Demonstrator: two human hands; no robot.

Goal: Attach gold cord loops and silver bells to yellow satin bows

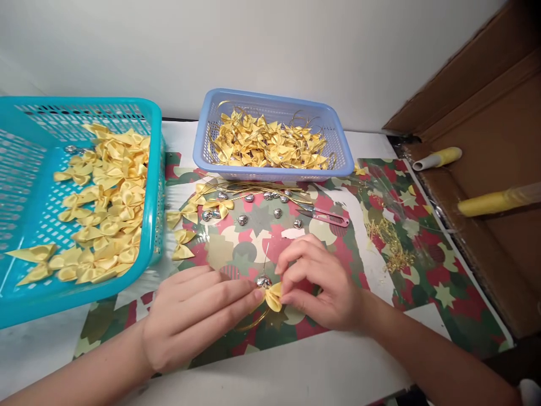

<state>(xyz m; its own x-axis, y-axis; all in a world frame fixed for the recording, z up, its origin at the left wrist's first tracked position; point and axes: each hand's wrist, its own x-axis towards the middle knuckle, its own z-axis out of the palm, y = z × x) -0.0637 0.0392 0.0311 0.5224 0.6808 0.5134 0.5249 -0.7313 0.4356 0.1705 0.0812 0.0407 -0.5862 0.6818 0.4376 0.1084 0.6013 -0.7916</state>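
Between my two hands is a yellow ribbon bow (274, 297) with a silver jingle bell (264, 281) at its upper side. A thin needle (266, 256) points up from the bell. My left hand (198, 313) pinches the bow's left side, its fingers covering most of that loop. On the other side, my right hand (319, 282) has thumb and fingertips closed on the bow's right edge. A loop of gold cord (253, 323) hangs below the bow. Several loose silver bells (277, 213) lie on the patterned sheet beyond my hands.
A teal basket (155, 186) of yellow bows stands at left. The blue basket (274, 172) behind holds bows with gold cords. Pink thread snips (325, 216), gold cord lengths (262, 187) and loose bows (183, 244) lie between. Gold scraps (391, 248) and a cardboard box (477, 113) are at right.
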